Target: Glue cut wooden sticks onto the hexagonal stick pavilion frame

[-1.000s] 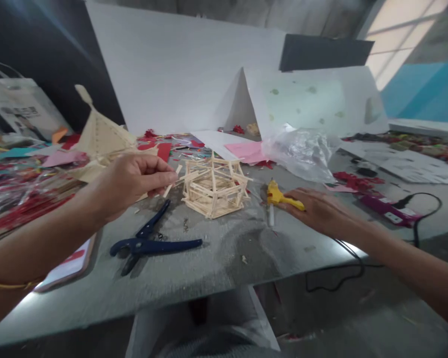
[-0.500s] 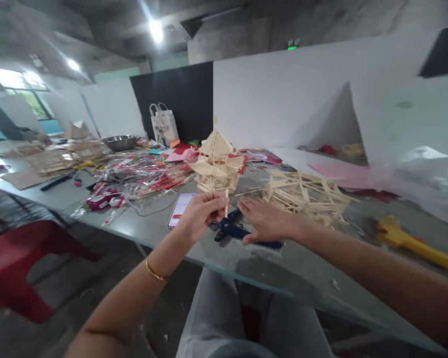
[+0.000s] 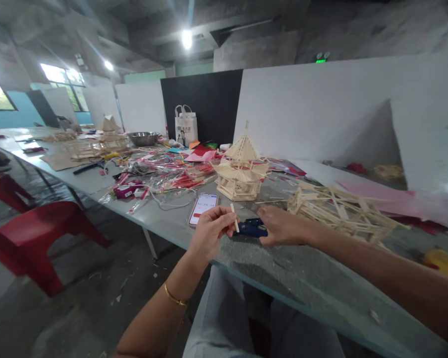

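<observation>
My left hand (image 3: 212, 226) is closed in a pinch on a short, pale wooden stick (image 3: 234, 218), which stands nearly upright above the table. Just right of it, my right hand (image 3: 280, 224) curls around the handle end of dark blue pliers (image 3: 251, 227), whose other end points toward the stick. Behind both hands stands a small pagoda model (image 3: 242, 171) made of wooden sticks, with a pointed roof. Close to my right forearm lies an open frame of wooden sticks (image 3: 336, 206). A lit phone (image 3: 203, 205) rests beyond my left hand.
Plastic-wrapped packets (image 3: 160, 171) and coloured paper (image 3: 201, 153) cover the table's left part. Further back are a metal bowl (image 3: 143, 138) and a white bag (image 3: 185, 128). A yellow tool (image 3: 442, 263) lies at the right. Red stools (image 3: 56, 233) stand on the floor at the left.
My right hand has gone from lying flat with fingers stretched over the pliers to curling around them. My left hand still pinches the stick, now more tilted. The view has turned left.
</observation>
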